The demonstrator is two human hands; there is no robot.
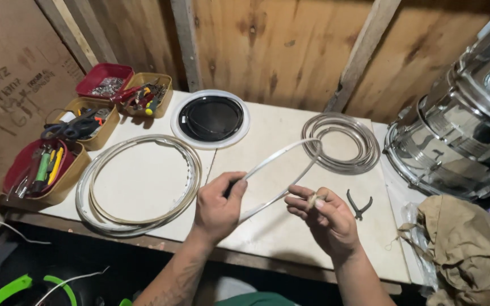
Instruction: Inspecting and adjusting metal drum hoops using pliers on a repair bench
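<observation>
Left hand [218,205] curled tight round a thin white plastic strip [279,160], right hand [323,218] pinching a frayed tan bit [312,200], both near the small black pliers [358,205].

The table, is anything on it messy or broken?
Nothing looks broken. The pliers lie loose on the table beside the right hand, away from the tool boxes. Scissors stick out over one box's edge. The left hand holds a thin strip.

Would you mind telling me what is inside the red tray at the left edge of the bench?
The red tray holds hand tools with green, yellow and red handles, lying side by side. Whatever lies beneath them is covered, and their working ends are too small to make out.
</observation>
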